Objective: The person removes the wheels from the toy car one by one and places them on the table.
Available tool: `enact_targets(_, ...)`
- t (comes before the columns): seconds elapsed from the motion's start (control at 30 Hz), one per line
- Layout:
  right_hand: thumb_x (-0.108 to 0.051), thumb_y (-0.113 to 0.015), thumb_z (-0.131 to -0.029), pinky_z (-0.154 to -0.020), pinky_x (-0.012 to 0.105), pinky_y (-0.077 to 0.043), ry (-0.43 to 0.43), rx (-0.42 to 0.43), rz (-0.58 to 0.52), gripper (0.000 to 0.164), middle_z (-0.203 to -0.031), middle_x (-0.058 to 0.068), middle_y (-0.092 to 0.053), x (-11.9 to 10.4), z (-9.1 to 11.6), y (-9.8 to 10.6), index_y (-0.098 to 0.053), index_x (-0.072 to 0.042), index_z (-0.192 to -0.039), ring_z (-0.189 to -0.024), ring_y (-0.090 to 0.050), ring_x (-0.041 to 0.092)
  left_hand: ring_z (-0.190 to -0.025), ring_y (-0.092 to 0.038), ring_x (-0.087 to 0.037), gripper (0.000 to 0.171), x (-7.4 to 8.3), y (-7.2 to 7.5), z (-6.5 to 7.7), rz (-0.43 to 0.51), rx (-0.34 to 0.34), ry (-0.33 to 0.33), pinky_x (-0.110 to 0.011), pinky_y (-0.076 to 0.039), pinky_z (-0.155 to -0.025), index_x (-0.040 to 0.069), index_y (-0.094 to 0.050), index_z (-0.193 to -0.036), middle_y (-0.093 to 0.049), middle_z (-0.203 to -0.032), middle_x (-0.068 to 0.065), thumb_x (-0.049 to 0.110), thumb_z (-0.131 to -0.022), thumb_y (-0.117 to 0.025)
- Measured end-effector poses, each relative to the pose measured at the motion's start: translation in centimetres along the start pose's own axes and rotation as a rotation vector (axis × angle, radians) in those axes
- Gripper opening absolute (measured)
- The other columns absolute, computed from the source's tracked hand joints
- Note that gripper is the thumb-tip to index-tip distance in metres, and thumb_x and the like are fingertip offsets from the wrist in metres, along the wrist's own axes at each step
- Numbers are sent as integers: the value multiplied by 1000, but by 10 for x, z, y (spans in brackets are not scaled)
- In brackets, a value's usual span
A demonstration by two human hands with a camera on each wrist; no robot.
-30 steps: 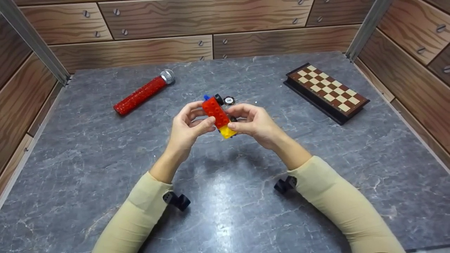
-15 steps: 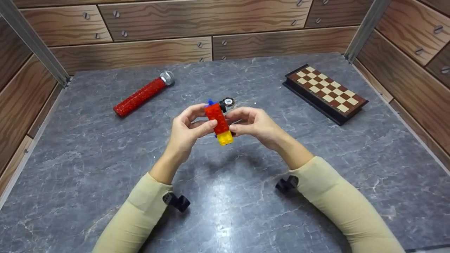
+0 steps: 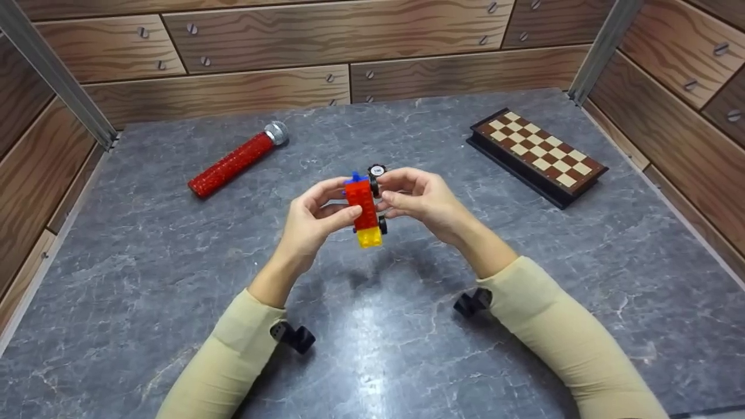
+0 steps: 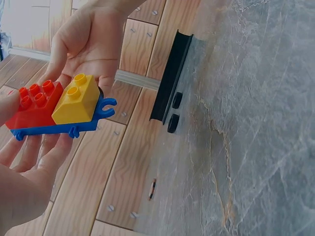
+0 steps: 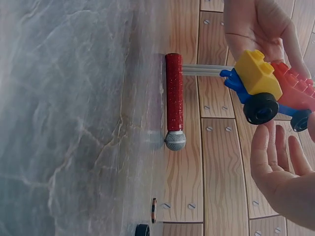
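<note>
A toy brick car with a red brick, a yellow brick, and a blue base is held above the table in my left hand. The left thumb presses the red brick's studs and the fingers lie under the base. Black wheels sit on one side of the car; bare blue pegs show on the other in the left wrist view. My right hand is beside the wheeled side, fingers relaxed, their tips close to the wheels. Two loose black wheels stand on the table, hidden behind the right hand in the head view.
A poker chip lies on the table just beyond the car. At the back left rests a red glittery microphone with a silver head. A folded chessboard case lies at the right. Wood-patterned walls enclose the table.
The toy car has turned more upright in the head view and shifted slightly toward me. My right thumb has come off the yellow brick, and the right hand has eased away from the car.
</note>
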State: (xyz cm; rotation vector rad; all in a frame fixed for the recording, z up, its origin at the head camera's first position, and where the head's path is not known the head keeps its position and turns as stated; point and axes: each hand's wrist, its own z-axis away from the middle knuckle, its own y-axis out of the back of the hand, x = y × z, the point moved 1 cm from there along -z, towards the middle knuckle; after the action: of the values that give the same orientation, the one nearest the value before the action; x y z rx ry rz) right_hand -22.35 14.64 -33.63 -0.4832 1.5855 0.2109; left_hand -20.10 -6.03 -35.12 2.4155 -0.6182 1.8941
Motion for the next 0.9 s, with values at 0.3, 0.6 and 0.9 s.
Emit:
enact_targets(0.3, -3, -64, -87, -75, 36, -54, -7, -14, -73, 29, -105, 18, -59, 2, -1, -6, -58, 0, -115, -84, -62, 29, -86, -63, -34, 44, -4, 0, -1, 8, -27, 44, -45, -53, -78, 1, -56, -123, -57, -108, -25, 3, -81, -70)
enact_targets(0.6, 3, -63, -85, -67, 31, -54, 16, -17, -86, 16, -95, 14, -62, 7, -3, -10, -60, -1, -100, -77, -64, 26, -84, -63, -28, 42, -3, 2, -2, 8, -25, 106, -43, -54, -74, 4, -57, -122, -59, -104, -20, 6, -82, -69)
enact_targets(0.9, 5, -65, -83, -62, 27, -52, 9, -36, -48, 12, -80, 11, -61, 9, -2, -10, -58, -3, -89, -64, -59, 20, -80, -62, -26, 49, -3, 2, -1, -42, -66, 131, -41, -55, -70, 2, -55, -123, -60, -100, -18, 0, -77, -73)
